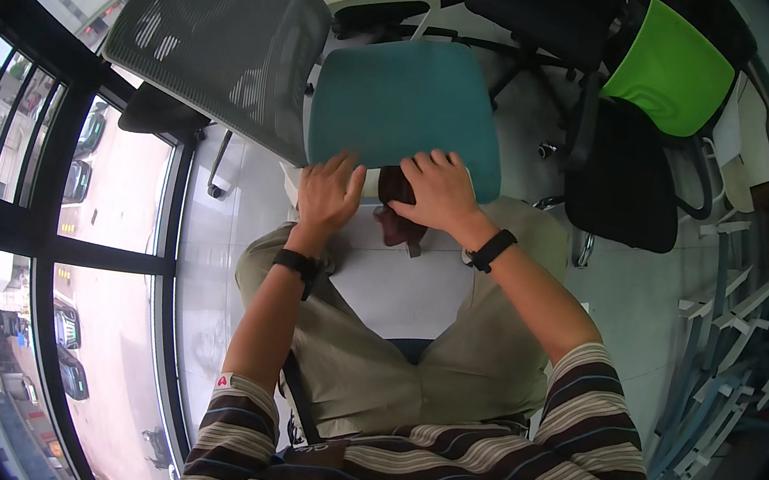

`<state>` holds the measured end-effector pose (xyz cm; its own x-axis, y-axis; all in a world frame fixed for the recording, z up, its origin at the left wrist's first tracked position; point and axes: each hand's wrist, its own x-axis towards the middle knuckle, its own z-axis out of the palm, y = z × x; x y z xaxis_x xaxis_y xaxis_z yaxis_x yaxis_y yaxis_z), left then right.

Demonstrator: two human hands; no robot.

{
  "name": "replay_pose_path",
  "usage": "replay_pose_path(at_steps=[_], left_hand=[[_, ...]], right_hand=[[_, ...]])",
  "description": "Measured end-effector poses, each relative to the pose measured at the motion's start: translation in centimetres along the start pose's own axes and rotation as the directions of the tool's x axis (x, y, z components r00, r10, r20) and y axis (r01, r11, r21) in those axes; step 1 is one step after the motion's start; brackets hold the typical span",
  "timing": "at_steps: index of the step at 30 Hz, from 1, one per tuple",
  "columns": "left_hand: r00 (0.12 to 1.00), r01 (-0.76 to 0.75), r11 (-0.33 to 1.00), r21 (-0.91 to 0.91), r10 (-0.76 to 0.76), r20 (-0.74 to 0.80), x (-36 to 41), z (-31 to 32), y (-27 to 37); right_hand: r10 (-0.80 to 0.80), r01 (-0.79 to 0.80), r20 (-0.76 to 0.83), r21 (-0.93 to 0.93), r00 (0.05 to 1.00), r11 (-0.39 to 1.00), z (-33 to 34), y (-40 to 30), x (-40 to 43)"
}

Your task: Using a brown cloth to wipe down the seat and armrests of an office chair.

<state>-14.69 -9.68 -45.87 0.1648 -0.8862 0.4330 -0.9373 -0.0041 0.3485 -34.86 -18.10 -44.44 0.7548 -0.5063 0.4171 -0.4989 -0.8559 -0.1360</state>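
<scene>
An office chair with a teal padded seat [408,106] and a grey mesh backrest [222,40] stands before me. My left hand [329,194] rests on the near edge of the seat, at its left corner beside the backrest, fingers slightly blurred. With my right hand [437,192] I hold a dark red cloth [400,227] against the near edge; part of it hangs below the seat. The right fingertips reach onto the seat top. A pale frame part [366,184] shows under the edge between my hands. Each wrist wears a black band.
A chair with a green backrest [671,74] and black seat [623,172] stands on the right, by a stack of metal frame pieces [727,325]. Dark chairs [542,7] stand behind. Black-framed windows [172,214] run along the left. My knees flank the tiled floor [400,285].
</scene>
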Motion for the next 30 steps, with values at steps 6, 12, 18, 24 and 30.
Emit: replay_pose_path(at_steps=[6,12,18,24,30], left_hand=[[0.997,-0.025,0.998,0.054,0.022,0.069,-0.2,-0.4,0.0],[0.999,-0.04,0.994,0.098,0.038,0.017,-0.6,0.1,0.5],[0.995,-0.092,0.992,0.091,0.095,-0.031,-0.7,0.1,0.3],[0.95,-0.024,0.846,-0.533,-0.147,-0.276,-2.1,-2.8,-0.5],[0.806,0.534,0.721,-0.443,-0.592,0.007,-4.9,-4.8,-5.2]], right_hand=[[0.092,-0.085,-0.059,0.101,0.994,0.991,-1.2,2.1,-2.2],[0.161,-0.143,-0.162,0.121,0.973,0.982,-0.9,1.9,-2.3],[0.006,-0.005,-0.102,0.007,0.995,1.0,2.4,-2.5,1.6],[-0.068,0.062,0.019,0.242,0.997,0.968,4.8,-7.0,6.0],[0.165,-0.167,0.053,0.549,0.985,0.819,5.7,-8.4,8.7]])
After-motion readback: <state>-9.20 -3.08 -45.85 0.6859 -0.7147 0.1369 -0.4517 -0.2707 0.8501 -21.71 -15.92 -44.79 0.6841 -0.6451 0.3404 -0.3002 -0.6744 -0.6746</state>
